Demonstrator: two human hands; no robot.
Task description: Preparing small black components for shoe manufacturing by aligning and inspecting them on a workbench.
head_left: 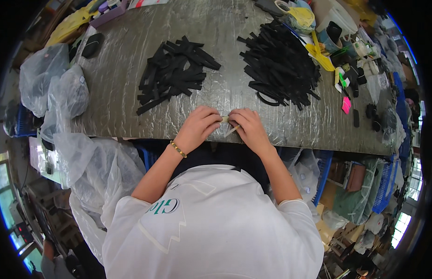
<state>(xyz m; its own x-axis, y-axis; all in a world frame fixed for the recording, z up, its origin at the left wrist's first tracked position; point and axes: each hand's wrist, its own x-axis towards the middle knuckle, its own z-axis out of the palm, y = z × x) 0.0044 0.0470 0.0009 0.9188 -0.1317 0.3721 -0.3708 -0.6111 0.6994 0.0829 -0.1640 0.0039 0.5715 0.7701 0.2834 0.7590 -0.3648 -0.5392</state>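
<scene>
Near the front edge of the table, my two hands meet fingertip to fingertip. Thumb and fingers of my left hand are closed on one end of a small pale yellowish strip. My right hand pinches its other end. From under the right fingers a thin whitish piece sticks out toward me; whether it belongs to the same strip I cannot tell. Beyond my left hand lies a loose pile of short black strips. A larger, denser heap of black strips lies beyond my right hand.
The table has a shiny, wrinkled covering. Clear plastic bags crowd its left edge. At the right stand a cup with tools, a yellow object and a pink piece. A blue crate is below right.
</scene>
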